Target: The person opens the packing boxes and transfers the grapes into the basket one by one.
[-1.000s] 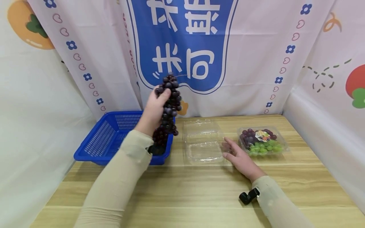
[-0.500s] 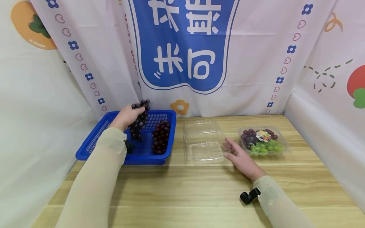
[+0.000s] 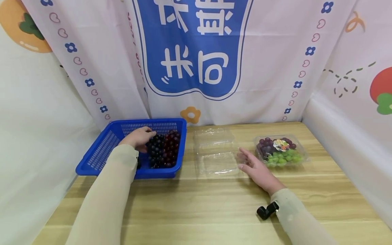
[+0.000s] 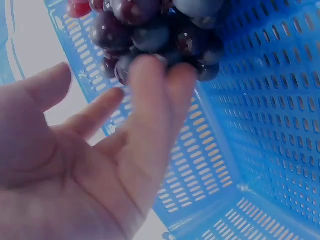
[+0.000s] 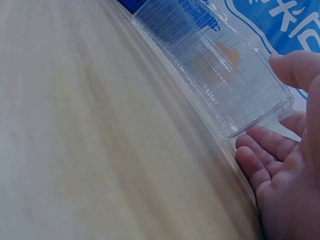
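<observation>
My left hand [image 3: 137,139] is inside the blue plastic basket [image 3: 102,151], beside a bunch of black grapes [image 3: 155,151]. In the left wrist view the fingers of the left hand [image 4: 95,145] are spread and the fingertips overlap the lower grapes [image 4: 150,37]. A bunch of dark red grapes [image 3: 172,146] lies against the basket's right wall. Palm turned inward, my right hand [image 3: 256,172] rests at the right end of an open clear plastic clamshell box [image 3: 218,161]. From the right wrist, its relaxed fingers are right at the box's edge [image 5: 225,100].
A filled clear box of purple and green grapes [image 3: 281,151] with a round label stands right of the right hand. A printed cloth [image 3: 275,78] hangs behind the wooden table [image 3: 202,207]. A black wrist camera [image 3: 267,211] sits on the right sleeve.
The left hand has brought the black grapes from in front of the cloth down into the basket, beside the red ones, and its grip has loosened. The right hand has stayed by the box.
</observation>
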Demonstrator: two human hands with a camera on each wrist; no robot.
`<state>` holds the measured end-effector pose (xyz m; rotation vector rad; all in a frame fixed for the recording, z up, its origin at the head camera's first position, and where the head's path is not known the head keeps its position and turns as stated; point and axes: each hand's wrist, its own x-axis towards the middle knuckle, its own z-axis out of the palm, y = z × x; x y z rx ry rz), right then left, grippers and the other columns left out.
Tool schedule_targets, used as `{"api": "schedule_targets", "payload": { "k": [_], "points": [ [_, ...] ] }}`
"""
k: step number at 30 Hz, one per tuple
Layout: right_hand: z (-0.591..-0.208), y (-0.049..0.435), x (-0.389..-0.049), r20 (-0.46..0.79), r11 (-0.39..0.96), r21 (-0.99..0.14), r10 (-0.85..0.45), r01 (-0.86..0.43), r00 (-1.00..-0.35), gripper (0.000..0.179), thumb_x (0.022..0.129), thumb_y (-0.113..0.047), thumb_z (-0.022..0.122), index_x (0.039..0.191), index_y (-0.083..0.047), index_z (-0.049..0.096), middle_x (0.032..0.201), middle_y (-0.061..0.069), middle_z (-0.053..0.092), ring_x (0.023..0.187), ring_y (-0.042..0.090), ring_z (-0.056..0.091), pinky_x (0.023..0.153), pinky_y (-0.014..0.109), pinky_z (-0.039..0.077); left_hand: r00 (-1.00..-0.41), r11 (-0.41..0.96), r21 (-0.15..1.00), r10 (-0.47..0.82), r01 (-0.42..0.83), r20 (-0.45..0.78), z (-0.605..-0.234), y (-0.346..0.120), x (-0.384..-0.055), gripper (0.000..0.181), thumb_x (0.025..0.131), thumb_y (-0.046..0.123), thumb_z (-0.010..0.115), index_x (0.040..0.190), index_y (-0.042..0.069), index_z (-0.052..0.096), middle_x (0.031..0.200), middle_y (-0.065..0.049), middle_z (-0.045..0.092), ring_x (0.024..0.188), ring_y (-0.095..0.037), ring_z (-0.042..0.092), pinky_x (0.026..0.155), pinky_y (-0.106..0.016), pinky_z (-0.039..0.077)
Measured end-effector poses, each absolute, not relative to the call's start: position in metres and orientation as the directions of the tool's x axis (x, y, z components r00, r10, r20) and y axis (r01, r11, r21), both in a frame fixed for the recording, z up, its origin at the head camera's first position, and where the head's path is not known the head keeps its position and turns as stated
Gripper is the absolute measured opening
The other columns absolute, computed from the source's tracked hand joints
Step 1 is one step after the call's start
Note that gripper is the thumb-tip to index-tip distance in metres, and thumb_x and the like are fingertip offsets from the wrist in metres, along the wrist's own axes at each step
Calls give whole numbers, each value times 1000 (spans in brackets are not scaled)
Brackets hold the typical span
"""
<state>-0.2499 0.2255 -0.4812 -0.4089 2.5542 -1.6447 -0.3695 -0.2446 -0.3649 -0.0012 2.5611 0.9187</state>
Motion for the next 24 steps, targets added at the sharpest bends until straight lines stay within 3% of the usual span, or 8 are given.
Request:
{"api": "schedule_targets", "payload": {
  "k": [2,6,9,12,18,24],
  "points": [
    [-480,227,-250,83,391,-901,-265,-186,-961,69,104,-27,59,162,-20,23,157,14,39,143,41,35,116,60,22,-915,803,585,144,-115,-377,-364,-244,-371,61,109,39,42,155,1,31,151,-29,36,103,-36,65,76,-42,60],
    [-480,228,-250,84,385,-904,-270,-187,-959,68,104,-27,58,162,-22,23,158,14,39,143,40,34,117,59,22,-919,840,537,152,-74,-365,-366,-245,-372,60,108,39,45,152,0,37,150,-29,39,122,-42,56,87,-49,56],
    [-481,226,-250,81,379,-907,-270,-183,-959,65,106,-28,55,162,-25,23,158,13,38,144,38,35,117,58,22,-939,870,493,159,-12,-304,-366,-243,-371,56,108,40,45,147,0,45,146,-28,45,129,-46,48,95,-57,50],
    [-480,224,-249,81,387,-904,-267,-184,-960,63,107,-28,52,163,-26,22,158,13,38,144,38,36,117,58,22,-960,900,433,169,59,-221,-359,-236,-368,55,107,41,45,143,1,49,143,-26,50,127,-45,50,99,-61,45],
    [-477,223,-245,87,405,-895,-254,-187,-963,67,108,-31,50,164,-26,14,158,14,38,141,39,40,115,61,24,-975,902,405,203,149,-92,-336,-199,-356,50,105,43,49,141,9,54,140,-19,56,126,-39,52,102,-61,43],
    [-476,221,-243,110,358,-909,-284,-212,-952,70,108,-29,49,164,-30,8,158,18,37,141,38,41,114,60,27,-947,888,346,321,304,10,-310,-150,-335,46,104,42,53,138,12,59,139,-12,56,129,-32,51,107,-55,41]
  ]
}}
